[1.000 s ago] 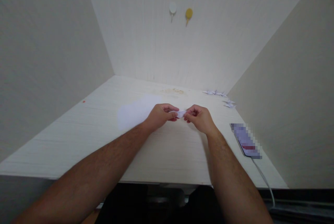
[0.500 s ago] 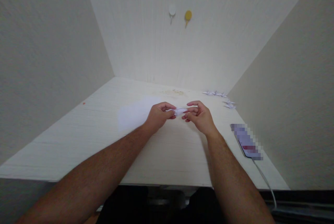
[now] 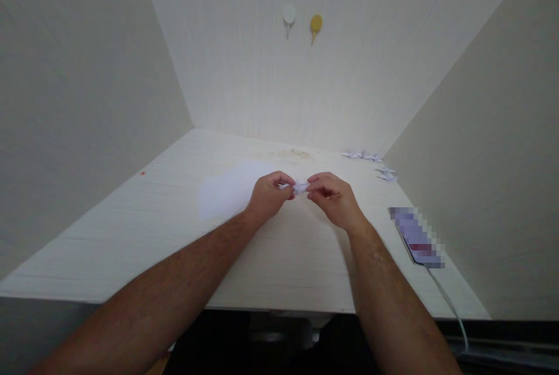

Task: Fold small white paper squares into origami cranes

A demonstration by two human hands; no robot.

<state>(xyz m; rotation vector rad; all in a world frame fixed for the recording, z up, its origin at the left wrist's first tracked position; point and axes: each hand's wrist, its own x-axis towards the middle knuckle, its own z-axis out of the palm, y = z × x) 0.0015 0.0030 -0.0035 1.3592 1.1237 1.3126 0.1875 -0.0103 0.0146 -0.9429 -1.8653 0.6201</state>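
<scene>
A small piece of folded white paper is held between my two hands above the middle of the table. My left hand pinches its left end between thumb and fingers. On the other end, the thumb and fingertips of my right hand are closed. Fingers cover both ends of the paper, so its exact folded shape cannot be made out. White paper sheets lie flat on the table just left of my left hand.
Several small folded paper cranes stand along the back right edge, with more paper cranes by the right wall. A phone with a white cable lies at right. A white hook and a yellow hook are on the back wall.
My right hand's fingers, spread before, have drawn together and closed on the right end of the folded paper. My left hand keeps its pinch. The view has shifted slightly.
</scene>
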